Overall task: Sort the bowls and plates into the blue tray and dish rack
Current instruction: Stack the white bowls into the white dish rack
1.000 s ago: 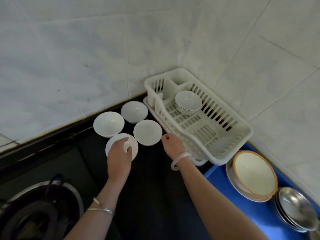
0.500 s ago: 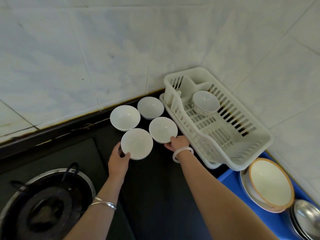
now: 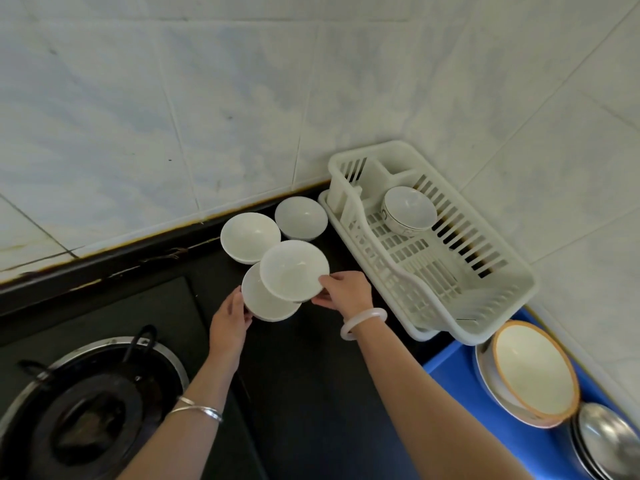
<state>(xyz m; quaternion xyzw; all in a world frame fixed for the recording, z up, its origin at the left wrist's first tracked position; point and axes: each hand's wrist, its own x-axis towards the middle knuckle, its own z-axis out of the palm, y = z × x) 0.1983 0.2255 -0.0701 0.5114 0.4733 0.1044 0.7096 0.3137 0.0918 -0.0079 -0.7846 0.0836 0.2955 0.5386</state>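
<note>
Right at the grip, the right hand (image 3: 346, 292) pinches the near edge of a white bowl (image 3: 294, 270), with the thumb on top of the rim and the other fingers curled underneath. This upper bowl sits to the left of the hand and slightly beyond it, mouth up and a little tilted. It overlaps a second white bowl (image 3: 263, 304) below; whether the two touch cannot be told. The left hand (image 3: 230, 322) holds that lower bowl by its left edge, its fingers bent round the rim and wall. The two hands are close, with the pair of bowls between them above the dark counter (image 3: 311, 393).

Just beyond, two more white bowls stand on the counter against the tiled wall (image 3: 207, 98): the left one (image 3: 250, 235) next to the held pair, the right one (image 3: 300, 218) close by the white dish rack (image 3: 408, 292). The rack stands in the corner to the right of the right hand, and one patterned bowl (image 3: 410, 209) rests in its far end.

Nearer and to the right lies the blue tray (image 3: 450, 368). It carries an orange-rimmed bowl (image 3: 533, 370) on a plate (image 3: 485, 375), with steel dishes (image 3: 606, 441) beside them. A gas burner (image 3: 86, 410) sits at the lower left.
</note>
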